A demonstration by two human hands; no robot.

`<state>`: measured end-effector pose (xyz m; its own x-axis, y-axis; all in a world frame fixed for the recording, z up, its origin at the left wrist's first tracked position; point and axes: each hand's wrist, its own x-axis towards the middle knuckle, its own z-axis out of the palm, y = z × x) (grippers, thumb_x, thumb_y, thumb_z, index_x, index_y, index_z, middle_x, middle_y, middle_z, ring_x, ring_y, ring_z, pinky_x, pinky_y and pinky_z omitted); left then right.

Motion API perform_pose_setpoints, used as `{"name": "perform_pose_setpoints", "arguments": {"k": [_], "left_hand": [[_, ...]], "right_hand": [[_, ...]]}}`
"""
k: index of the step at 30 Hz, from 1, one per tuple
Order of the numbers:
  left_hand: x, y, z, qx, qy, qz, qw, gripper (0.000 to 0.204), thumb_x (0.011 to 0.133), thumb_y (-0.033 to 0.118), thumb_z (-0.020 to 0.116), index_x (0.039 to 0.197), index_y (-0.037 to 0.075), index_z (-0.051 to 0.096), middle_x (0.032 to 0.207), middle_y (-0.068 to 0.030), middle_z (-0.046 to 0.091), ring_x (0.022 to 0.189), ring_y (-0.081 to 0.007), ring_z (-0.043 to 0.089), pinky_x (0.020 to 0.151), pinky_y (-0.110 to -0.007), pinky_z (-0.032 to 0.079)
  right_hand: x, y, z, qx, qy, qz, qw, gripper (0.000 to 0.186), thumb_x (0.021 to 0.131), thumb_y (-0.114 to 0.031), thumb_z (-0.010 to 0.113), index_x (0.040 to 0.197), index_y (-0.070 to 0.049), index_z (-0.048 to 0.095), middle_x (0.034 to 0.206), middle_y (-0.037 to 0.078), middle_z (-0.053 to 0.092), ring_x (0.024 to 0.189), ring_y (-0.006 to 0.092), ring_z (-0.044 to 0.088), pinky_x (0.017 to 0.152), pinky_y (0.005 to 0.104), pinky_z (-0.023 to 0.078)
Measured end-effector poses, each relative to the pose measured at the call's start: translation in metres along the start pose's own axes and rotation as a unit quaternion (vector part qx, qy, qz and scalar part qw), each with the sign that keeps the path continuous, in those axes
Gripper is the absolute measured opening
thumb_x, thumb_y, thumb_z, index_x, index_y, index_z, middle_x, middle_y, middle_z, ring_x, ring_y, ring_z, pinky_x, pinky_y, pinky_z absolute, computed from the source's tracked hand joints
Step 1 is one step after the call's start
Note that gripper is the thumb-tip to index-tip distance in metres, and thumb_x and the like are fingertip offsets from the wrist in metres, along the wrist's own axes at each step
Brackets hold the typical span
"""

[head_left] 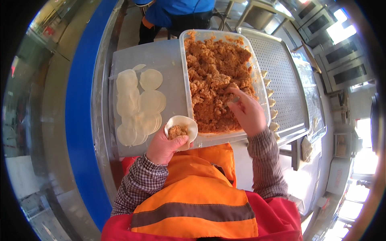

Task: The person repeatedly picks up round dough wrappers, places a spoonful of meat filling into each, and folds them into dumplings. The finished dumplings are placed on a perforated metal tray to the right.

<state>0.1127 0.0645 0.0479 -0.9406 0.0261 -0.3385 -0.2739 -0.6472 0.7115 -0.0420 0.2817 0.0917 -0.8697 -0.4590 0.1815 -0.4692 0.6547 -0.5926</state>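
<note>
In my left hand [161, 148] lies a round dumpling wrapper [192, 125], cupped by the fingers, with the thumb over its near edge. A small heap of reddish-brown filling [177, 131] sits in the wrapper's middle. My right hand [250, 114] is over the right side of a clear plastic tub [186, 76] full of minced filling [215, 60]. Its fingers are bent together around a small grey metal tool [235, 99], mostly hidden by them. Left of the tub, overlapping round wrappers [150, 102] lie in rows on a grey board [169, 60].
Right of the tub stands a perforated metal tray [277, 66]; several pale folded dumplings [272, 103] line its near-left edge. A blue strip [86, 108] runs along the table's left side. Beyond the table, a person in blue [179, 10] is partly visible.
</note>
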Motion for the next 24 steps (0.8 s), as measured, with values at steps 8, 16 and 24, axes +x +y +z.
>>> {"name": "perform_pose_setpoints", "arguments": {"k": [8,16,24], "left_hand": [[-0.010,-0.003,0.008,0.082,-0.009,0.049,0.995,0.037,0.089,0.007,0.062,0.122,-0.001,0.048,0.108,-0.0084,0.061,0.094,-0.0162,0.063,0.078,-0.030,0.057],[-0.018,-0.007,-0.002,0.191,-0.038,0.044,0.980,0.039,0.091,0.007,0.061,0.126,-0.001,0.048,0.109,-0.0047,0.060,0.098,-0.0100,0.058,0.085,-0.025,0.050],[-0.016,-0.006,0.000,0.268,-0.062,0.089,0.957,0.035,0.094,0.012,0.059,0.125,0.001,0.048,0.104,-0.0027,0.060,0.092,-0.0069,0.057,0.080,-0.022,0.048]], "right_hand": [[-0.051,-0.042,0.043,0.468,-0.183,0.143,0.853,0.013,0.089,-0.005,0.064,0.097,0.005,0.063,0.083,0.004,0.066,0.070,0.0096,0.063,0.063,0.0210,0.052],[-0.061,-0.068,0.041,0.211,-0.075,-0.046,0.973,0.010,0.083,-0.001,0.068,0.091,0.003,0.063,0.079,0.004,0.066,0.069,0.0084,0.063,0.060,0.0224,0.052],[-0.061,-0.062,0.045,0.171,-0.065,-0.085,0.980,0.013,0.079,0.003,0.067,0.090,0.002,0.062,0.078,0.007,0.064,0.064,0.0122,0.060,0.058,0.0250,0.049]]}}
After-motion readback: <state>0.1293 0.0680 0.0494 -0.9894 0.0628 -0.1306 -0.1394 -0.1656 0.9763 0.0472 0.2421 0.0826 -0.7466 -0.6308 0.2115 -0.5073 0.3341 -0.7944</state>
